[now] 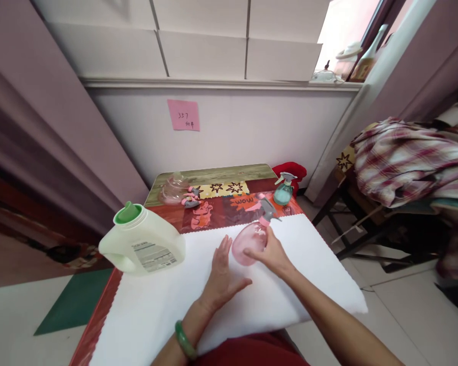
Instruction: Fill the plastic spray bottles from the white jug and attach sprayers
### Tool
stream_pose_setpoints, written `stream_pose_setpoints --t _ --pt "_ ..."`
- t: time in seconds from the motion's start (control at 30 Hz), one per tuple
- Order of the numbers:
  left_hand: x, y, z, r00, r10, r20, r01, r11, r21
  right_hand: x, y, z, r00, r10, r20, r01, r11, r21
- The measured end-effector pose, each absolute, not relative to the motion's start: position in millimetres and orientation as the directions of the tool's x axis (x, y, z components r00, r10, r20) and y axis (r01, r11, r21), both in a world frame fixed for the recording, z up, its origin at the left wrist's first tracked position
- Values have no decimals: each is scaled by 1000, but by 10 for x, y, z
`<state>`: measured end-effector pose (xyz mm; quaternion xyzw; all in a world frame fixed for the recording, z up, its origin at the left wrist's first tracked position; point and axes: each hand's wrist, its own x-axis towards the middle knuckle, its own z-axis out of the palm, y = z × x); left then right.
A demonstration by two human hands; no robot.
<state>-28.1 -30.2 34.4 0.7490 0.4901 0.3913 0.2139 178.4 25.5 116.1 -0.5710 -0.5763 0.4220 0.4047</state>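
A pink spray bottle (pixel 248 243) with a grey and pink trigger head (pixel 266 211) is tilted over the white cloth. My right hand (pixel 272 252) is closed around its side, the thumb across the front. Just left of the bottle, my left hand (pixel 224 277) is open, fingers stretched and thumb apart, holding nothing. A green bangle (pixel 184 339) circles the left wrist. To the left stands a large pale green jug (pixel 156 244) with a green cap and a printed label. Whether the bottle's base rests on the cloth I cannot tell.
A white cloth (pixel 152 315) covers the table's near part. At the back are a teal spray bottle (pixel 283 194), a clear pink bottle (pixel 172 190) and a loose spray head (pixel 191 198). A plaid cloth (pixel 412 157) lies on furniture at right. A pink note (pixel 183 115) hangs on the wall.
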Motion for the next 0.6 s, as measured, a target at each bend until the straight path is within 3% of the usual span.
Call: stream_pose_setpoints --t 0.07,0.13,0.3,0.6 --pt "-490 -198 224 237 920 313 757 -376 534 2075 494 1053 62 998 27 358 3 -934" --pt "-688 -118 117 185 942 281 842 -300 449 2408 784 963 90 990 105 431 56 -900" --pt "-954 -73 -53 111 957 268 891 -215 399 3144 1455 858 182 959 218 615 61 -786" --pt "-967 -94 -112 112 958 264 926 -197 322 3522 1825 697 170 969 181 639 31 -768"
